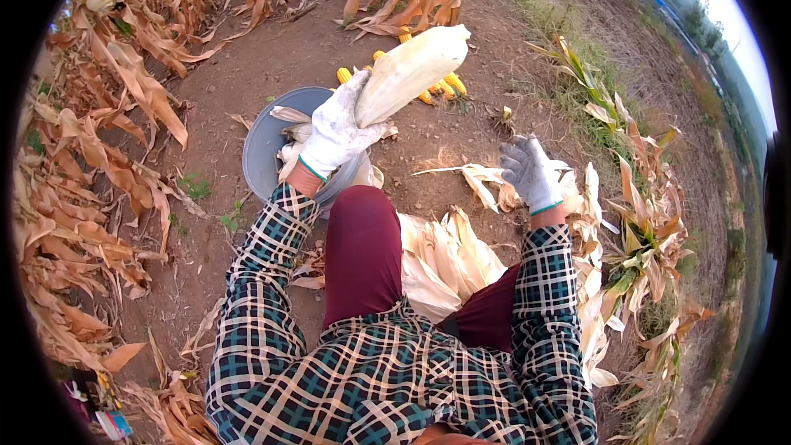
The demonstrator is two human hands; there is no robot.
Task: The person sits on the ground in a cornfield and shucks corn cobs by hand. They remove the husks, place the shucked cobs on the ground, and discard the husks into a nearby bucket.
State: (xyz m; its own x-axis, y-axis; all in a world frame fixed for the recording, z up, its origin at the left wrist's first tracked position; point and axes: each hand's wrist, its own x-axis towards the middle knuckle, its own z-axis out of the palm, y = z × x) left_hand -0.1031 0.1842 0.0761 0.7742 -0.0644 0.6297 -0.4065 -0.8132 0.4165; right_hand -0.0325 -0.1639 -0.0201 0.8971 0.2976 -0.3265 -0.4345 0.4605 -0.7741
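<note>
- Head view, and there was the pale husk-covered ear (416, 70), lifted over the soil (206, 107), forward of the knees (362, 239) and running off to the right from the left hand (336, 125).
- Its long axis lay on the slant: near end in the left palm, far end pointing forward and right, with nothing seen holding it.
- The nearer hand? The left, no contest, in full contact. The right hand (531, 175) hung well apart, nearer the body and off to the right; the ear's free end leaned to that side but finished well forward of those fingers.
- Now the left grip: closed firmly round the near end, gloved fingers along one side, thumb on the other.
- And the right grip: fingers loosely bent, partly open, no ear in it. Whether something small sat hidden in the palm, I could not tell.
- Dry husk strips (480, 185) lay close by its fingertips; contact was unclear.
- Round about: a grey bucket (259, 152) with pale husks in it, below the left hand; bare yellow ears (451, 85) beyond the held one, partly covered; a husk heap (449, 259) between the knees.
</note>
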